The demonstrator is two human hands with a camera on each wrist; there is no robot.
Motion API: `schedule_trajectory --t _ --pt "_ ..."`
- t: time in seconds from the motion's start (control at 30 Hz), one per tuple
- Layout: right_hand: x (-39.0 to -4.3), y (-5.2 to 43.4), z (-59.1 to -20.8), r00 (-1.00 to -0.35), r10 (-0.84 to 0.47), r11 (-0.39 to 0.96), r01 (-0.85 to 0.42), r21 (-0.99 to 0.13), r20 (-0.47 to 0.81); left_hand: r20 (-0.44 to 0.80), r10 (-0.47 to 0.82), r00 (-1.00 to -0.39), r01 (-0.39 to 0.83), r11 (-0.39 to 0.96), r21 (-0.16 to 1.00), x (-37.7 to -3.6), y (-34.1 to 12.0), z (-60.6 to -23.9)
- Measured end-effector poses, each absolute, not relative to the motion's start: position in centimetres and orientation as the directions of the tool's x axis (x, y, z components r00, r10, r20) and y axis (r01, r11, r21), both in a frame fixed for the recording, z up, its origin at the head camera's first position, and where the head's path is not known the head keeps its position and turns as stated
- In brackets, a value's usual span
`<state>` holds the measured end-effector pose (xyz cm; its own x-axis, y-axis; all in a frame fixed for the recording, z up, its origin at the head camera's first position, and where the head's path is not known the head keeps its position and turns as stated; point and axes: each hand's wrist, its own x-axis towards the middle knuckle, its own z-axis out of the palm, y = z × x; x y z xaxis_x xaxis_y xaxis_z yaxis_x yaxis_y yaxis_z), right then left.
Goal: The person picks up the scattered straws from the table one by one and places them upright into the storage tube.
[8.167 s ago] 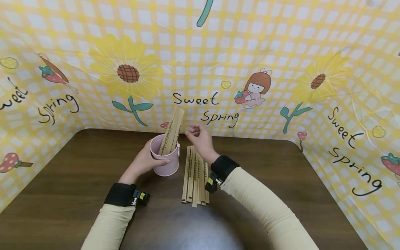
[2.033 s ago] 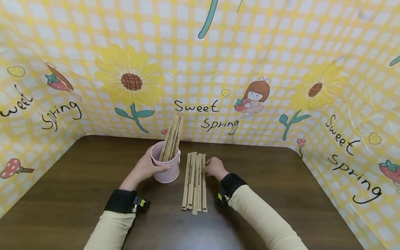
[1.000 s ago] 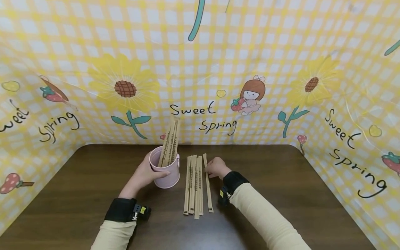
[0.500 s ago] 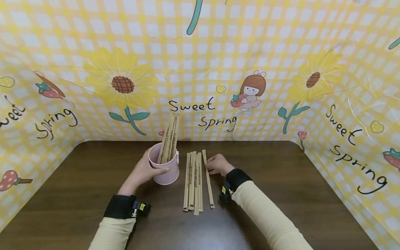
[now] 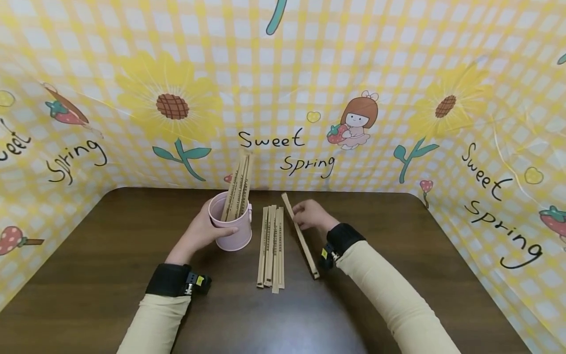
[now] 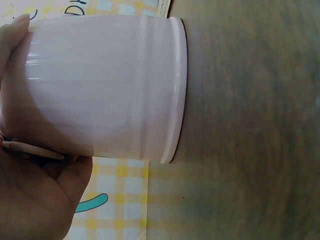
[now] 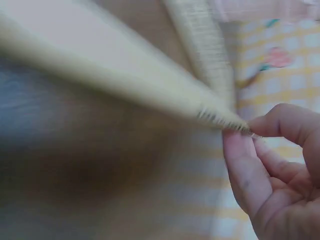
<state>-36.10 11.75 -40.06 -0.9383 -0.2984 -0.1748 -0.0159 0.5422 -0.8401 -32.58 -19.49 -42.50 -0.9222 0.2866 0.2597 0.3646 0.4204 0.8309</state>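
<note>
Strip (image 5: 300, 236) of wood, printed, lifted at its far end and angled away from the row of strips (image 5: 270, 246) lying on the brown table (image 5: 110, 246). Judgement: to handle it well, keep the pinch near the tip, raise it clear of the row, and bring it upright before it meets the rim. Right hand (image 5: 311, 216): thumb and fingertips closed on the strip's end. Left hand (image 5: 201, 231): fingers wrapped round the pink cup (image 5: 231, 226), which stands left of the row and holds several upright strips (image 5: 239, 184).
</note>
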Motion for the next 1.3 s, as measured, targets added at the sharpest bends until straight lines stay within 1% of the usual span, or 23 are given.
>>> schedule_trajectory --t 0.1,0.17,0.2,0.27,0.33,0.37,0.43,0.5,0.57,0.7,0.77,0.83,0.93,1.03,1.17,1.3 --pt "-36.2 11.0 -36.2 -0.953 -0.301 0.558 -0.207 -0.804 0.036 0.255 0.287 -0.923 0.360 0.419 0.833 -32.4 -19.7 -42.2" --pt "-35.9 9.9 -33.3 -0.933 -0.266 0.509 -0.349 -0.787 0.242 0.254 0.289 -0.923 0.359 0.409 0.839 -32.4 -19.8 -42.0" --pt "-35.6 9.2 -31.9 -0.911 -0.232 0.464 -0.412 -0.784 0.342 0.254 0.287 -0.924 0.358 0.410 0.839 -32.3 -19.9 -41.9" --pt "-35.0 7.7 -29.6 -0.857 -0.145 0.332 -0.513 -0.792 0.494 0.258 0.284 -0.923 0.361 0.412 0.837 -32.4 -20.0 -41.6" --pt "-34.4 6.0 -28.1 -0.799 -0.056 0.181 -0.597 -0.781 0.598 0.261 0.277 -0.925 0.361 0.422 0.831 -32.6 -20.1 -41.3" --pt "-34.2 5.3 -27.7 -0.781 -0.016 0.112 -0.622 -0.775 0.624 0.263 0.276 -0.925 0.362 0.422 0.831 -32.7 -20.1 -41.2" --pt "-33.8 4.0 -27.5 -0.764 0.032 0.032 -0.644 -0.764 0.645 0.266 0.280 -0.922 0.367 0.418 0.831 -32.9 -20.1 -41.1" --pt "-33.6 3.1 -28.0 -0.763 0.046 0.016 -0.645 -0.764 0.645 0.267 0.290 -0.919 0.371 0.407 0.835 -33.2 -19.9 -41.2" --pt "-33.6 2.6 -28.9 -0.787 0.031 0.054 -0.615 -0.787 0.617 0.266 0.302 -0.915 0.374 0.393 0.840 -33.3 -19.6 -41.4" --pt "-33.6 2.0 -31.1 -0.850 -0.039 0.176 -0.524 -0.833 0.526 0.262 0.318 -0.911 0.375 0.377 0.847 -33.4 -19.2 -42.0" --pt "-33.7 1.8 -32.1 -0.865 -0.064 0.228 -0.497 -0.837 0.497 0.263 0.317 -0.911 0.374 0.369 0.851 -33.4 -19.2 -42.3" --pt "-33.8 1.6 -32.8 -0.867 -0.087 0.263 -0.495 -0.828 0.490 0.260 0.316 -0.912 0.370 0.366 0.854 -33.4 -19.2 -42.4" --pt "-33.9 1.2 -33.8 -0.868 -0.109 0.280 -0.494 -0.823 0.484 0.262 0.310 -0.914 0.370 0.367 0.854 -33.3 -19.3 -42.3" --pt "-34.0 0.8 -35.0 -0.872 -0.124 0.264 -0.489 -0.831 0.474 0.266 0.309 -0.913 0.373 0.372 0.850 -33.2 -19.4 -42.3" --pt "-34.2 0.4 -36.6 -0.882 -0.123 0.244 -0.472 -0.847 0.456 0.265 0.312 -0.912 0.375 0.381 0.845 -33.2 -19.5 -42.3" --pt "-34.3 0.1 -37.7 -0.902 -0.112 0.252 -0.433 -0.866 0.418 0.257 0.309 -0.915 0.367 0.383 0.848 -33.0 -19.6 -42.3"
